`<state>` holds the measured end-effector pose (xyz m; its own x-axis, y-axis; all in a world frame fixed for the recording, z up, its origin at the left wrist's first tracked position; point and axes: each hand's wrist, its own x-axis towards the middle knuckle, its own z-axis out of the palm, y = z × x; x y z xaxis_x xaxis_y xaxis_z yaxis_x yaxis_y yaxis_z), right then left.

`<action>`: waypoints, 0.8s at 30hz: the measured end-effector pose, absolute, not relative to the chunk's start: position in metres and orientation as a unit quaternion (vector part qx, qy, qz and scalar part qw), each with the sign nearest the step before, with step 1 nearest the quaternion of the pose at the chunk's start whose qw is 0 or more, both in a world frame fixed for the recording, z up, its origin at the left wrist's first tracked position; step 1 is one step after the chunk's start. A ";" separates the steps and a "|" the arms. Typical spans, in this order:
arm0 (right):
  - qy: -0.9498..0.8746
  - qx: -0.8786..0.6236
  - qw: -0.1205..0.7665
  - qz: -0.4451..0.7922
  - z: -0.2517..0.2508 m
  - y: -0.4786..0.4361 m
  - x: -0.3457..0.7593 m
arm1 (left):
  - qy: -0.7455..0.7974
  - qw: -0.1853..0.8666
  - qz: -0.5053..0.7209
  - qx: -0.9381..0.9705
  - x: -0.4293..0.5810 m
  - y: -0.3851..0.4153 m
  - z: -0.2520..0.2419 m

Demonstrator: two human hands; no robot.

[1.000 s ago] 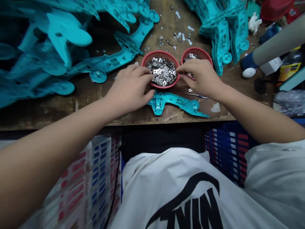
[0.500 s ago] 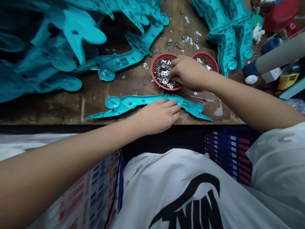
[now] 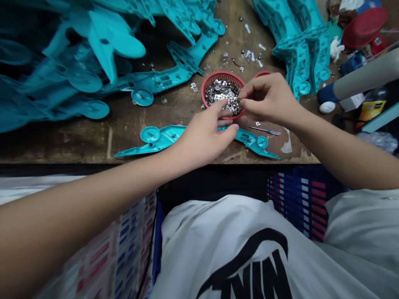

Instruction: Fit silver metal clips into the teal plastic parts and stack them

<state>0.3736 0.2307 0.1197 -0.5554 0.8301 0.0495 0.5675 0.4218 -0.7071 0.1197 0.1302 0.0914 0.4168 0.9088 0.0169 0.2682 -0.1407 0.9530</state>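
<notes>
My left hand is over the middle of a long curved turquoise plastic part, its fingers apart and pointing toward a red basket. Small shiny metal clips fill the basket. At the basket's right rim, my right hand has thumb and forefinger pinched together; what they hold is too small to make out. Behind that hand, a second red basket is mostly hidden. A small screwdriver lies to the right of the curved part.
Turquoise parts are heaped at the left, with more stacked parts at the back right. Loose metal bits are scattered on the wooden table. A grey tube and a drink bottle stand at the right.
My right hand has come out of the basket of clips to its right rim, fingers pinched. My left hand has lifted from the turquoise part, turned toward the basket and spread its fingers.
</notes>
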 end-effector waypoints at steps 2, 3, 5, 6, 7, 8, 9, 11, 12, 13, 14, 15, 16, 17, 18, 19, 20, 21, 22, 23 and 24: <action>-0.816 -0.432 0.211 0.322 0.125 0.217 0.376 | 0.419 0.548 0.348 0.635 0.122 0.131 0.096; -0.812 -0.436 0.215 0.322 0.127 0.211 0.376 | 0.418 0.566 0.351 0.618 0.124 0.130 0.099; -0.807 -0.442 0.214 0.329 0.130 0.202 0.376 | 0.431 0.590 0.358 0.582 0.126 0.128 0.103; -0.805 -0.442 0.208 0.336 0.131 0.198 0.376 | 0.441 0.595 0.362 0.566 0.127 0.126 0.104; -0.805 -0.440 0.200 0.344 0.131 0.194 0.375 | 0.451 0.597 0.366 0.554 0.128 0.125 0.105; -0.806 -0.437 0.191 0.351 0.132 0.189 0.374 | 0.459 0.595 0.368 0.548 0.128 0.124 0.105; -0.808 -0.434 0.184 0.353 0.133 0.184 0.374 | 0.463 0.592 0.366 0.548 0.129 0.123 0.104; -0.819 -0.426 0.180 0.340 0.135 0.172 0.373 | 0.463 0.584 0.350 0.567 0.128 0.121 0.101; -0.830 -0.417 0.178 0.324 0.135 0.166 0.372 | 0.462 0.576 0.339 0.584 0.128 0.120 0.099; -0.844 -0.405 0.177 0.305 0.136 0.159 0.373 | 0.463 0.563 0.326 0.602 0.128 0.120 0.098; -0.858 -0.389 0.173 0.286 0.136 0.154 0.373 | 0.465 0.548 0.312 0.622 0.127 0.119 0.096; -0.872 -0.373 0.166 0.269 0.135 0.149 0.374 | 0.467 0.533 0.299 0.639 0.127 0.118 0.096; -0.883 -0.359 0.156 0.258 0.135 0.146 0.376 | 0.468 0.521 0.288 0.653 0.128 0.118 0.095; -0.891 -0.349 0.145 0.252 0.135 0.144 0.378 | 0.466 0.512 0.278 0.666 0.128 0.117 0.095; -0.895 -0.343 0.135 0.251 0.134 0.144 0.381 | 0.463 0.504 0.267 0.679 0.128 0.117 0.096; -0.897 -0.341 0.126 0.253 0.132 0.146 0.385 | 0.458 0.493 0.256 0.694 0.128 0.117 0.096; -0.897 -0.341 0.116 0.257 0.130 0.150 0.389 | 0.452 0.476 0.238 0.716 0.129 0.117 0.096; -0.895 -0.344 0.108 0.263 0.127 0.156 0.394 | 0.444 0.451 0.213 0.744 0.128 0.117 0.096; -0.891 -0.351 0.102 0.269 0.123 0.162 0.399 | 0.431 0.421 0.183 0.777 0.128 0.117 0.094; -0.885 -0.360 0.096 0.278 0.118 0.169 0.404 | 0.413 0.386 0.149 0.811 0.128 0.117 0.092; -0.877 -0.374 0.091 0.288 0.113 0.176 0.409 | 0.389 0.351 0.116 0.844 0.127 0.117 0.089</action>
<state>0.4088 0.1756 0.1127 -0.7042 0.7078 -0.0559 0.6028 0.5544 -0.5739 0.1266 0.1167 0.0885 0.6706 0.7378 -0.0773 0.5755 -0.4517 0.6818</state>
